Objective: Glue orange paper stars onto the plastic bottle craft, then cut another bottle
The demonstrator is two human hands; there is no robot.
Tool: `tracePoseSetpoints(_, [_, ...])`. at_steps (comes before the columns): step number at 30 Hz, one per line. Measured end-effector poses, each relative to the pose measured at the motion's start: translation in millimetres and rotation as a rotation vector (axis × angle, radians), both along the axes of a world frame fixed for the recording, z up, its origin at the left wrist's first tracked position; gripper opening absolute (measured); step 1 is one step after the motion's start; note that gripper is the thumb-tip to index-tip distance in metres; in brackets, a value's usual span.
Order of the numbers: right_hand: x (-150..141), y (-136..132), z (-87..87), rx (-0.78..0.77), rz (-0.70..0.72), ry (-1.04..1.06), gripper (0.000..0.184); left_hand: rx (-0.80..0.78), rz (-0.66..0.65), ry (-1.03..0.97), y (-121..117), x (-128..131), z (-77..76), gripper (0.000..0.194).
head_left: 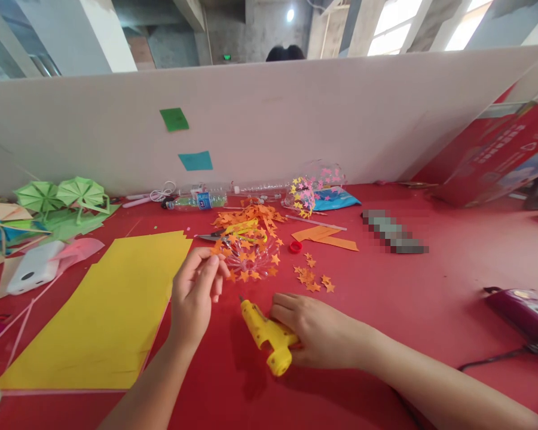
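Observation:
A yellow hot glue gun (262, 327) is gripped in my right hand (316, 331), its nozzle pointing up and left. My left hand (193, 294) pinches the left edge of a clear plastic bottle piece (250, 258), cut into thin strips fanned out like petals. Orange paper stars are stuck around its strip ends. The glue gun's tip is a little below this piece, apart from it. Behind it lie a heap of orange stars (262, 215) and a pair of scissors (210, 237), partly covered. To the right, several loose orange stars (311, 280) rest on the red table (385, 310).
Yellow paper sheets (103, 310) lie at left, beside a white device (36, 269) and green paper umbrellas (80, 192). A labelled bottle (204, 200) and star-covered clear plastic (329, 175) sit by the white partition (260, 119). Orange strips (327, 236), a red cap (295, 246) and a purple device (522, 316) are right.

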State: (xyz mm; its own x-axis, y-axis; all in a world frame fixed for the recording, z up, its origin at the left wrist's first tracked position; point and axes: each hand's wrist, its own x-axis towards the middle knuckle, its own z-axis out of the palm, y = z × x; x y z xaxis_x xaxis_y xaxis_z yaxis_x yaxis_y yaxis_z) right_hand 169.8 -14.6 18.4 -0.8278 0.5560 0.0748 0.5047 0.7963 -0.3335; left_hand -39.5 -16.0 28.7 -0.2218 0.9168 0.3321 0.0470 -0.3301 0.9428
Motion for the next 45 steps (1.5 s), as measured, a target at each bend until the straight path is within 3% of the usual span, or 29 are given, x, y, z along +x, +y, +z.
tracePoseSetpoints(4, [0.9, 2.8, -5.6, -0.023, -0.022, -0.091, 0.021, -0.213, -0.237, -0.072, -6.1, 12.2, -2.0, 0.018])
tracePoseSetpoints(8, [6.3, 6.7, 0.4, -0.031, 0.011, -0.013, 0.029, -0.375, -0.399, -0.163, -11.7, 20.8, -1.3, 0.019])
tracePoseSetpoints(12, [9.0, 9.2, 6.3, 0.141, -0.007, 0.35, 0.005, -0.522, -0.517, -0.239, -14.1, 24.2, -1.3, 0.019])
tracePoseSetpoints(16, [9.2, 8.2, 5.0, 0.209, -0.076, 0.668, 0.011, -0.691, -0.64, -0.343, -15.6, 28.9, -3.5, 0.014])
tracePoseSetpoints(21, [9.0, 7.4, 1.3, 0.134, -0.023, 0.682, 0.011, -0.756, -0.762, -0.391, -16.2, 32.7, -4.2, 0.013])
tracePoseSetpoints(27, [8.5, 7.1, 2.1, 0.133, -0.01, 0.695, 0.007, -0.785, -0.795, -0.359, -16.9, 33.6, -5.5, 0.014])
tracePoseSetpoints(29, [8.6, 6.8, 3.4, 0.136, -0.011, 0.698, 0.007, -0.751, -0.75, -0.257, -18.6, 33.5, -5.3, 0.019])
tracePoseSetpoints(31, [8.7, 7.7, 5.1, 0.136, -0.049, 0.714, 0.01, -0.587, -0.583, -0.031, -19.8, 32.1, -4.9, 0.023])
tracePoseSetpoints(35, [7.9, 15.4, 7.4, 0.167, -0.178, 0.715, 0.013, 0.135, -0.01, 0.674, -14.4, 27.5, -7.8, 0.007])
tracePoseSetpoints(37, [6.9, 21.4, 5.6, 0.255, -0.197, 0.696, 0.013, 0.376, 0.167, 0.93, -7.6, 26.9, -12.2, 0.016])
tracePoseSetpoints(40, [5.4, 28.8, -1.3, 0.406, -0.155, 0.62, 0.012, 0.434, 0.253, 1.12, 2.4, 29.9, -20.2, 0.022])
tracePoseSetpoints(45, [4.4, 32.4, -9.5, 0.507, -0.1, 0.496, 0.014, 0.394, 0.251, 1.173, 8.3, 36.4, -26.9, 0.012])
